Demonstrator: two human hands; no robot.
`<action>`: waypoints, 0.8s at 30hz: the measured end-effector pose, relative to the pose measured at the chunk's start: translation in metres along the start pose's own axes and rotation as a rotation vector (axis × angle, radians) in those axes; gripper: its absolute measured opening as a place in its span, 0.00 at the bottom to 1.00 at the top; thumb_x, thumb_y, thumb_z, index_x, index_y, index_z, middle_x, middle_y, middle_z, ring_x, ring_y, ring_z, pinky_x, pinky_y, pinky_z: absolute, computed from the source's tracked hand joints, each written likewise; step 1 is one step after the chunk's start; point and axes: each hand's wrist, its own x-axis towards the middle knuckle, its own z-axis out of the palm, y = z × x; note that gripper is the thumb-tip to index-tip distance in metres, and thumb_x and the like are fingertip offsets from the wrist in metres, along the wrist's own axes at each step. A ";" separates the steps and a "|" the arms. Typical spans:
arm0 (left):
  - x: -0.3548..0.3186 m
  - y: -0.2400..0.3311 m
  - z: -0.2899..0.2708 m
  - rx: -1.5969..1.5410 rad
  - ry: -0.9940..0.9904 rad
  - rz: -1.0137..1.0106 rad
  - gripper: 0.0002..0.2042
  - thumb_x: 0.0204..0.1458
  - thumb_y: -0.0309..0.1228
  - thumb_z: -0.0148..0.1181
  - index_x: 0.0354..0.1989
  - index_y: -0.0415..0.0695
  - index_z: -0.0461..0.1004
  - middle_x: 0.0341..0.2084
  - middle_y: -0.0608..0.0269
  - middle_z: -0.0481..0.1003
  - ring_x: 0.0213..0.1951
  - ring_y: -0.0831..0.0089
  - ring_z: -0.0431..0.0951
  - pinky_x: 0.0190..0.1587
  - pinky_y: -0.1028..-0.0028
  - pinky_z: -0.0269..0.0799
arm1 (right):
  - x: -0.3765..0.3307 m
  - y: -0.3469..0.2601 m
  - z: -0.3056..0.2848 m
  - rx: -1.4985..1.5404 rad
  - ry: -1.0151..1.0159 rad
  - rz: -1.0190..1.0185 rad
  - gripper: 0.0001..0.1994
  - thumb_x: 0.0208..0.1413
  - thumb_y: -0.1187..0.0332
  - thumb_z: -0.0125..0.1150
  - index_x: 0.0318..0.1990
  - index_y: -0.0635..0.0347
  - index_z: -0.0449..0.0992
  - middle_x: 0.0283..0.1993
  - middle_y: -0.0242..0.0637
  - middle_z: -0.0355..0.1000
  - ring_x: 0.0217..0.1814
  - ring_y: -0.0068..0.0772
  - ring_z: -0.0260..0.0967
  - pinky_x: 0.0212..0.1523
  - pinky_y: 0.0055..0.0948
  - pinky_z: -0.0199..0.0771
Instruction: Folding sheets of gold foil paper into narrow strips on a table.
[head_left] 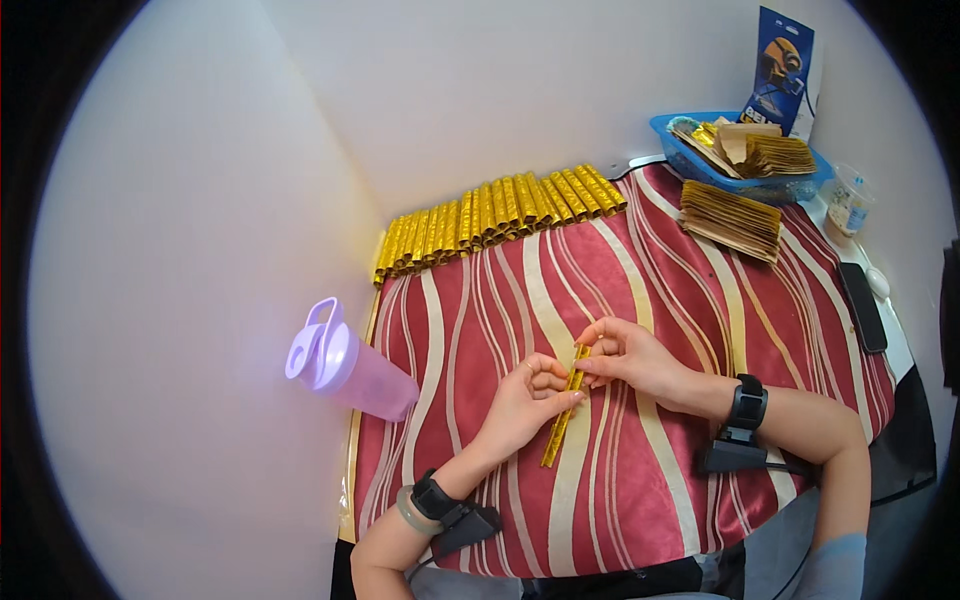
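A narrow gold foil paper strip (555,440) slants between my hands above the striped red cloth. My left hand (530,402) is closed on its middle, thumb along the edge. At the upper end, my right hand (640,362) pinches the same strip between thumb and fingers. Whether the strip is folded or rolled is hard to tell at this size. Along the far edge of the cloth lies a dense row of gold foil paper tubes (490,218). To the far right sits a fanned stack of brown-and-gold paper sheets (730,222).
A purple shaker bottle (350,370) lies tilted at the left edge. At the back right stand a blue basket (690,162) with more paper, a dark blue packet (783,70) and a clear plastic cup (848,205). A black phone-like slab (862,308) rests near the right edge.
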 end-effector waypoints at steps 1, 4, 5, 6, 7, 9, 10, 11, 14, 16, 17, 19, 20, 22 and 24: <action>0.000 0.001 -0.003 -0.040 -0.026 -0.004 0.10 0.56 0.22 0.59 0.44 0.40 0.66 0.36 0.63 0.76 0.38 0.79 0.77 0.43 0.79 0.73 | 0.000 -0.001 0.001 0.000 -0.007 0.006 0.13 0.58 0.72 0.61 0.47 0.65 0.66 0.34 0.35 0.75 0.33 0.19 0.72 0.35 0.18 0.73; -0.001 0.000 -0.011 -0.011 0.042 -0.064 0.12 0.55 0.21 0.59 0.45 0.40 0.67 0.38 0.64 0.74 0.40 0.79 0.77 0.44 0.79 0.73 | -0.001 -0.003 0.001 0.052 0.059 -0.020 0.13 0.59 0.72 0.60 0.47 0.64 0.66 0.32 0.34 0.75 0.32 0.19 0.72 0.35 0.17 0.73; -0.002 0.000 -0.012 -0.029 0.051 -0.047 0.12 0.55 0.21 0.59 0.46 0.40 0.67 0.39 0.65 0.74 0.40 0.79 0.76 0.44 0.79 0.72 | -0.001 -0.003 0.000 0.050 0.054 -0.015 0.13 0.59 0.72 0.60 0.47 0.64 0.66 0.32 0.34 0.75 0.32 0.19 0.72 0.35 0.17 0.73; -0.002 -0.002 -0.011 -0.088 0.032 0.029 0.16 0.55 0.21 0.59 0.52 0.38 0.66 0.39 0.65 0.71 0.40 0.81 0.74 0.42 0.80 0.72 | -0.001 -0.002 -0.001 0.018 0.022 -0.020 0.13 0.58 0.73 0.61 0.47 0.63 0.66 0.32 0.33 0.74 0.31 0.19 0.71 0.35 0.17 0.72; -0.003 -0.001 -0.009 -0.093 0.039 0.028 0.16 0.55 0.21 0.59 0.52 0.38 0.66 0.39 0.65 0.71 0.40 0.81 0.74 0.42 0.80 0.72 | 0.000 -0.002 -0.001 -0.014 -0.012 -0.025 0.13 0.58 0.73 0.61 0.47 0.62 0.66 0.32 0.33 0.74 0.31 0.18 0.71 0.34 0.16 0.72; -0.004 0.004 -0.005 -0.092 0.011 0.168 0.22 0.54 0.19 0.58 0.59 0.38 0.63 0.39 0.64 0.72 0.40 0.79 0.75 0.44 0.78 0.72 | -0.002 -0.002 0.000 -0.020 -0.036 -0.023 0.13 0.57 0.74 0.61 0.47 0.63 0.66 0.32 0.33 0.74 0.31 0.19 0.71 0.35 0.17 0.72; -0.001 0.001 -0.011 0.029 -0.030 0.193 0.26 0.55 0.18 0.56 0.63 0.38 0.60 0.40 0.62 0.73 0.41 0.77 0.75 0.46 0.77 0.74 | -0.003 -0.003 0.001 -0.023 -0.053 -0.026 0.13 0.57 0.74 0.61 0.47 0.63 0.66 0.31 0.34 0.74 0.32 0.19 0.72 0.35 0.18 0.72; -0.002 -0.002 -0.015 0.021 -0.026 0.189 0.26 0.55 0.18 0.56 0.63 0.38 0.60 0.40 0.62 0.73 0.41 0.77 0.75 0.46 0.77 0.74 | -0.003 -0.002 0.002 -0.025 -0.055 -0.017 0.13 0.57 0.74 0.61 0.47 0.63 0.66 0.31 0.34 0.74 0.32 0.19 0.72 0.35 0.18 0.72; -0.002 -0.003 -0.017 -0.007 -0.033 0.117 0.18 0.55 0.19 0.56 0.55 0.37 0.66 0.44 0.58 0.74 0.45 0.74 0.76 0.49 0.74 0.75 | -0.007 -0.003 0.003 0.001 -0.080 -0.027 0.13 0.57 0.75 0.62 0.46 0.63 0.66 0.31 0.33 0.74 0.32 0.18 0.71 0.35 0.18 0.73; -0.002 -0.003 -0.018 -0.008 -0.032 0.098 0.15 0.55 0.19 0.56 0.52 0.37 0.67 0.42 0.59 0.75 0.43 0.75 0.76 0.48 0.76 0.74 | -0.009 -0.004 0.003 -0.038 -0.091 -0.040 0.12 0.57 0.75 0.61 0.46 0.64 0.68 0.31 0.33 0.74 0.32 0.17 0.71 0.35 0.17 0.72; -0.002 -0.002 -0.019 -0.005 -0.035 0.083 0.13 0.55 0.18 0.56 0.49 0.37 0.69 0.41 0.60 0.75 0.42 0.77 0.76 0.48 0.78 0.74 | -0.009 -0.003 0.003 -0.038 -0.091 -0.029 0.12 0.57 0.75 0.61 0.46 0.64 0.68 0.31 0.33 0.74 0.32 0.17 0.71 0.35 0.17 0.72; -0.002 -0.002 -0.022 0.001 -0.030 0.053 0.11 0.55 0.19 0.56 0.46 0.37 0.69 0.40 0.62 0.75 0.42 0.77 0.76 0.48 0.77 0.73 | -0.010 -0.001 0.005 -0.077 -0.130 -0.050 0.11 0.57 0.76 0.61 0.46 0.65 0.69 0.31 0.32 0.74 0.32 0.17 0.71 0.36 0.17 0.72; -0.002 -0.005 -0.026 0.037 -0.082 0.053 0.11 0.55 0.20 0.57 0.46 0.38 0.69 0.41 0.61 0.74 0.43 0.76 0.75 0.48 0.75 0.74 | -0.011 -0.001 0.006 -0.076 -0.132 -0.040 0.11 0.57 0.76 0.61 0.46 0.65 0.69 0.31 0.32 0.74 0.32 0.17 0.71 0.36 0.17 0.72; -0.002 0.004 -0.025 -0.036 -0.127 -0.016 0.07 0.55 0.21 0.57 0.41 0.38 0.71 0.42 0.63 0.72 0.44 0.76 0.73 0.47 0.74 0.72 | -0.014 0.000 0.009 -0.060 -0.174 -0.029 0.11 0.58 0.76 0.60 0.47 0.66 0.69 0.31 0.31 0.75 0.33 0.17 0.71 0.36 0.16 0.71; 0.001 -0.004 -0.027 0.022 -0.164 0.069 0.05 0.56 0.22 0.57 0.39 0.38 0.72 0.41 0.64 0.71 0.44 0.76 0.72 0.47 0.74 0.72 | -0.018 -0.002 0.009 -0.065 -0.174 -0.013 0.11 0.58 0.75 0.60 0.47 0.66 0.69 0.31 0.32 0.75 0.32 0.17 0.71 0.36 0.16 0.71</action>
